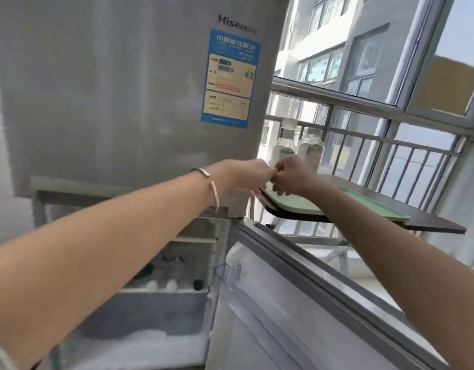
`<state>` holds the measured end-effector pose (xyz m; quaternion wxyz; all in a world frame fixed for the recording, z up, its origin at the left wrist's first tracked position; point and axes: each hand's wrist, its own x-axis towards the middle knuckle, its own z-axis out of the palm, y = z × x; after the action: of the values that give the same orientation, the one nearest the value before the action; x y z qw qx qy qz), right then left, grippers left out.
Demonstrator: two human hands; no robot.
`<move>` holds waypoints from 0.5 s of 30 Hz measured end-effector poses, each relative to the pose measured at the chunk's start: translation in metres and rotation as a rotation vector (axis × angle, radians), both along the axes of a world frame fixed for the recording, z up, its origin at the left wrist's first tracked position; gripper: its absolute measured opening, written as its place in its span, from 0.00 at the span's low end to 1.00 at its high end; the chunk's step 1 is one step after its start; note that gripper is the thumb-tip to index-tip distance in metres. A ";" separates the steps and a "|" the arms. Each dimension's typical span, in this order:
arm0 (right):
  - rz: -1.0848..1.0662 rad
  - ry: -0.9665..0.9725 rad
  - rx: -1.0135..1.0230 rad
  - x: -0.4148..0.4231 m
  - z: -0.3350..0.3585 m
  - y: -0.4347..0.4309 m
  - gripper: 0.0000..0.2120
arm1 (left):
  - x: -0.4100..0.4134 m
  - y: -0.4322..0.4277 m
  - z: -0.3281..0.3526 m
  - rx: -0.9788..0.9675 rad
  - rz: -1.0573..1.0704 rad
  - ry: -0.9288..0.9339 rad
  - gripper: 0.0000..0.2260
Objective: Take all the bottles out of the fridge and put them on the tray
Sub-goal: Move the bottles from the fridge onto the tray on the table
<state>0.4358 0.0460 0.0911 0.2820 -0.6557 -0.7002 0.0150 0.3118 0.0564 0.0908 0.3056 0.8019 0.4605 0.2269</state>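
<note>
A green tray (364, 209) lies on a dark table (439, 222) to the right of the grey fridge (123, 89). Two clear bottles stand at the tray's far end: one with a white label (284, 145) and one with a white cap (312, 145). My left hand (246, 173) and my right hand (292, 174) meet fingertip to fingertip just in front of these bottles, above the tray's near corner, fingers curled; nothing is plainly held. Lower down, inside the fridge compartment, several bottle tops (171, 284) show on a shelf.
The lower fridge door (324, 289) hangs open toward me on the right, with a clear door bin (225, 273). Behind the table runs a metal window railing (390, 145). A bracelet sits on my left wrist.
</note>
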 end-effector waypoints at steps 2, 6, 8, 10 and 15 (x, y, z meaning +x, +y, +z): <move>0.059 -0.023 -0.133 -0.031 -0.012 -0.001 0.11 | -0.037 -0.006 -0.007 -0.118 0.038 0.100 0.16; 0.192 -0.046 -0.430 -0.088 -0.055 0.009 0.10 | -0.099 -0.008 -0.038 -0.378 0.091 0.304 0.16; 0.243 -0.132 -0.551 -0.118 -0.077 0.018 0.13 | -0.125 -0.001 -0.062 -0.434 0.164 0.378 0.20; 0.282 -0.190 -0.641 -0.147 -0.102 0.028 0.15 | -0.149 0.007 -0.089 -0.425 0.227 0.429 0.22; 0.314 -0.234 -0.780 -0.200 -0.175 0.067 0.18 | -0.190 0.032 -0.151 -0.219 0.336 0.579 0.22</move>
<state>0.2357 0.1135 -0.0834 -0.0738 -0.5962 -0.7606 0.2464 0.1221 0.0888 -0.0607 0.2049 0.7085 0.6752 -0.0134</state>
